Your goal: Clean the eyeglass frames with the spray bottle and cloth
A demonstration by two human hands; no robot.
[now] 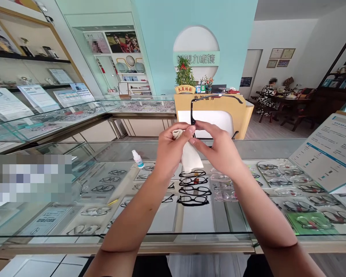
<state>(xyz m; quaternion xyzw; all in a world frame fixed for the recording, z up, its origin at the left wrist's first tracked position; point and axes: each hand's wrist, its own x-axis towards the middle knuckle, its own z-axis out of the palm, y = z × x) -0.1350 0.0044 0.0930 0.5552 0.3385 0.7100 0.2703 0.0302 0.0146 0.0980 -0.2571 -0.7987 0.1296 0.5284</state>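
Both hands meet above the glass counter around a pair of black-framed glasses, turned on end with one temple arm stretching to the right. My left hand is closed, pinching a cream cleaning cloth against the glasses; the cloth hangs down below the fingers. My right hand grips the frame near its middle with thumb and fingers. The lenses are mostly hidden by the fingers. To the left, a small white spray bottle with a blue base stands on the counter.
Under the counter glass lie rows of glasses, with several black pairs below my hands. A printed sign stands at the right. Beyond are a reception desk, more display cases and a seated person.
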